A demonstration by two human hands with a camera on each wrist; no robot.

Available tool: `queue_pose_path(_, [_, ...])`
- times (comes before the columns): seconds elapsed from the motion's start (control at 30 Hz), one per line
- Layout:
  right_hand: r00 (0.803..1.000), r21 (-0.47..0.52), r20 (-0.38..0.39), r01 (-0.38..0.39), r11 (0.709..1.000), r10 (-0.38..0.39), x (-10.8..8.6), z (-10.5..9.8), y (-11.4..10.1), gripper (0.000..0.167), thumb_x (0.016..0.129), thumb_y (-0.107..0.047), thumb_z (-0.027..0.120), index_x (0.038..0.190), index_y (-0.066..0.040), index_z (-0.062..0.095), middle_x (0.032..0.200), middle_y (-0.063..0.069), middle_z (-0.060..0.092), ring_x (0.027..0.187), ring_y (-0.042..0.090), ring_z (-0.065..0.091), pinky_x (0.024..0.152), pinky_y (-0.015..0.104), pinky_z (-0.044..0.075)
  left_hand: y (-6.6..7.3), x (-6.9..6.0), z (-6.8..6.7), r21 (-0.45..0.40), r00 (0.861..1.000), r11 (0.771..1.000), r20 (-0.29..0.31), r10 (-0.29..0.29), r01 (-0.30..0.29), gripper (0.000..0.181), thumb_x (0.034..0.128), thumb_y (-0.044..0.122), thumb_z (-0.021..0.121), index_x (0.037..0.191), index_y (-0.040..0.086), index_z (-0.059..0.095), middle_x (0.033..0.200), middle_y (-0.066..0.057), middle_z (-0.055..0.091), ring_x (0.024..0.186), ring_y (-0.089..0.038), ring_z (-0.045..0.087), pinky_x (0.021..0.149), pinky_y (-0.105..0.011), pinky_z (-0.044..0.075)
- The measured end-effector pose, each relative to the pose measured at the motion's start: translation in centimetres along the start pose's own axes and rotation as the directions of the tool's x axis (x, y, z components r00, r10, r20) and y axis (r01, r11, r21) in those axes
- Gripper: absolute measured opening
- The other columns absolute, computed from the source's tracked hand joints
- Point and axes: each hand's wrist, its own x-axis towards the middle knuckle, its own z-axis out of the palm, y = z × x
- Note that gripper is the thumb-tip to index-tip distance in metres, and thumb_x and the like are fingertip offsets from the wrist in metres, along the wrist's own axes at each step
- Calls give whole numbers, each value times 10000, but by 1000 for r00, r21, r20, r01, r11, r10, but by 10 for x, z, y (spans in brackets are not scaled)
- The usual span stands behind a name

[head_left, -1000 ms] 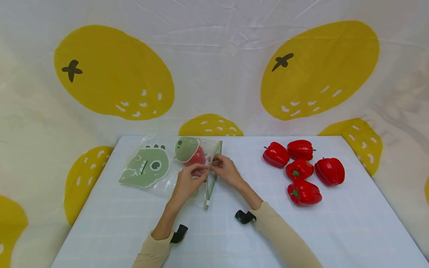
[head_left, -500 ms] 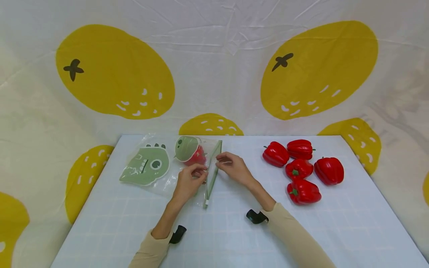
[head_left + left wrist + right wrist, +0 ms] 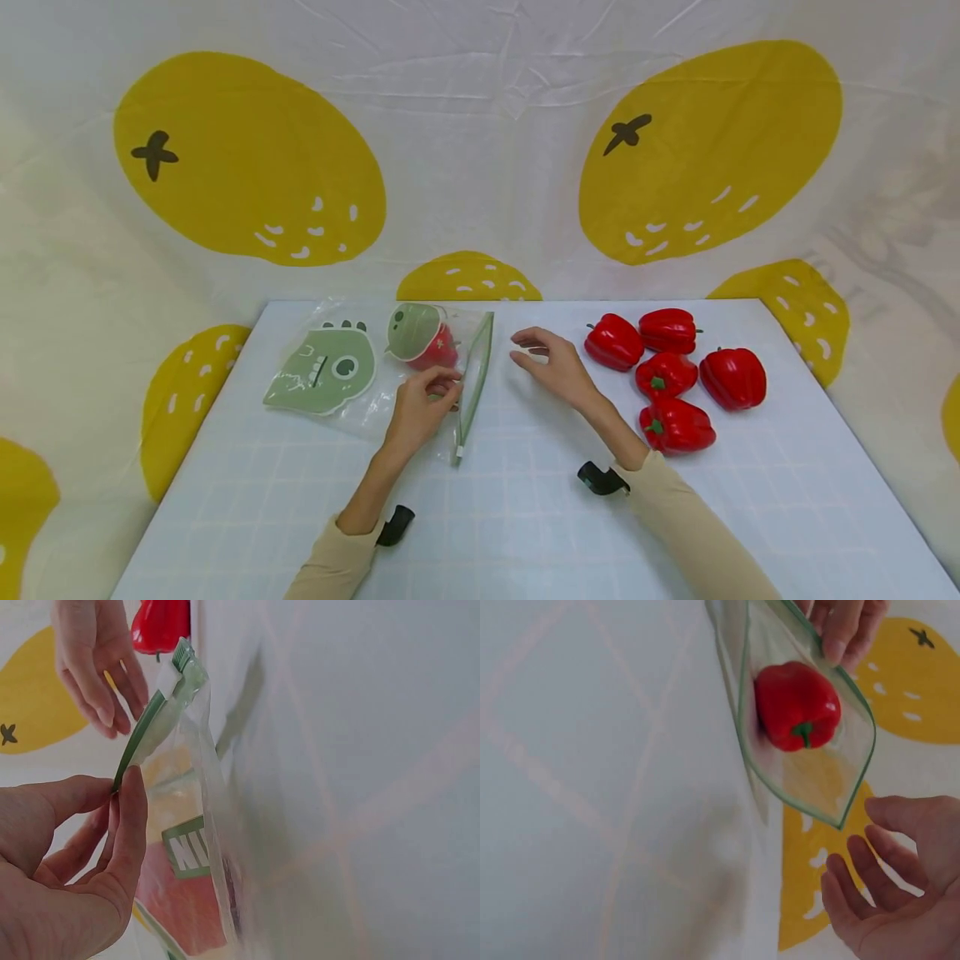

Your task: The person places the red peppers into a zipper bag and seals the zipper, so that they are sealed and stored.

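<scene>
A clear zip bag (image 3: 378, 408) with a green dinosaur print lies on the table, its green-edged mouth facing right. Inside it sits a red bell pepper (image 3: 796, 706), seen through the gaping mouth in the right wrist view. My left hand (image 3: 422, 410) pinches the upper lip of the mouth between thumb and fingers, and the left wrist view shows the green zip strip (image 3: 142, 735) in that pinch. To the right of the bag, apart from it, my right hand (image 3: 558, 367) hovers with fingers loosely bent and nothing in them.
Several more red bell peppers (image 3: 666, 377) lie grouped on the right side of the table (image 3: 525, 533). A white slider (image 3: 460, 451) sits at the near end of the zip. Behind the table hangs a pale cloth (image 3: 480, 150) with yellow fruit prints.
My right hand has let go of the bag's edge and moved right, toward the loose peppers. The left hand keeps its pinch, and the bag has hardly moved.
</scene>
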Motion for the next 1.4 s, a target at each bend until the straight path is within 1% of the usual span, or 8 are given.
queue_pose_path(0.3, [996,-134,-92,-23,991,11,-2,-25,-1,345,946,-140,749,1263,-35,665,1269,142,682,1207,350,615,1057,501,502,-1,0,-2,-8,1000,1000,4,17,-17,153,913,-3,749,1065,-17,730,905,-118,716,778,-237,684,667,-230,604])
queue_pose_path(0.53, [985,-202,-168,-64,977,30,-5,-41,3,358,925,-120,765,1254,-23,663,1296,177,650,1215,386,591,1042,542,503,0,-1,-1,-6,1000,1000,20,-12,12,174,923,26,751,1095,6,732,925,-101,717,799,-224,688,691,-227,604])
queue_pose_path(0.67, [978,-237,-207,-90,967,40,-6,-49,6,375,916,-119,773,1258,-16,659,1309,194,633,1209,405,580,1022,545,517,0,-1,-1,-9,1000,1000,23,-5,5,172,922,22,750,1092,0,732,916,-99,715,798,-227,684,689,-234,606])
queue_pose_path(0.83, [971,-276,-234,-114,954,48,-7,-58,10,419,908,-121,779,1284,0,637,1323,218,604,1196,417,558,985,550,534,-2,-1,-2,-1,1000,1000,18,9,-9,174,919,11,749,1092,-2,734,911,-95,713,796,-226,682,689,-231,605])
queue_pose_path(0.93, [966,-297,-250,-147,943,72,-6,-64,12,434,904,-124,781,1294,-5,629,1329,224,583,1193,409,544,954,544,551,-3,-1,-3,-1,1000,1000,20,13,-12,176,922,11,746,1097,-4,733,917,-99,716,798,-229,688,691,-233,606])
queue_pose_path(1.07, [960,-306,-249,-201,930,126,-6,-70,14,437,918,-139,766,1312,-28,614,1346,225,546,1211,383,510,948,541,557,-4,-1,-3,-11,1000,1000,24,8,-8,174,921,6,745,1094,-7,731,913,-103,715,793,-233,689,687,-236,607])
queue_pose_path(1.2, [961,-317,-228,-226,921,157,-7,-77,15,445,921,-120,757,1323,-16,596,1362,245,519,1239,390,476,977,563,537,-5,-1,-3,-19,1000,1000,29,3,-2,173,920,5,745,1092,-15,729,909,-108,714,788,-237,687,682,-238,607])
queue_pose_path(1.4, [960,-349,-194,-259,901,201,-9,-82,17,509,887,-90,779,1344,2,575,1413,259,462,1337,415,386,1002,610,507,-4,-2,-4,-7,1000,1000,28,-10,11,179,924,19,746,1101,-9,730,925,-106,717,803,-233,689,687,-234,607])
